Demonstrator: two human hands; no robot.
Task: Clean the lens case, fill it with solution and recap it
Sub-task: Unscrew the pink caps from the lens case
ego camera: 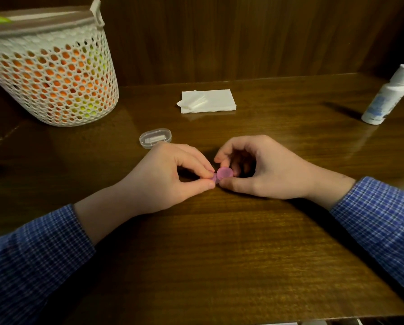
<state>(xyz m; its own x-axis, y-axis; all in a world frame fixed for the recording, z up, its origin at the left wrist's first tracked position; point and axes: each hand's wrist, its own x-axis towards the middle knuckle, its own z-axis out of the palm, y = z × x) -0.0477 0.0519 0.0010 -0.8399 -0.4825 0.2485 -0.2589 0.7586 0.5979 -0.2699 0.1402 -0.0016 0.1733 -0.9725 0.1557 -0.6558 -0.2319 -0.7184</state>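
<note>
A small pink lens case (222, 175) is held just above the wooden table (219, 242) at the centre. My left hand (172, 177) pinches its left end between thumb and forefinger. My right hand (259, 170) grips the right round cap with thumb and fingertips. Most of the case's left half is hidden by my fingers. A white solution bottle (387, 96) with its cap on stands at the far right. A folded white tissue stack (208, 101) lies at the back centre.
A white mesh basket (51, 73) filled with orange and yellow items stands at the back left. A small clear plastic box (155, 137) lies just behind my left hand. A dark wood wall rises behind the table.
</note>
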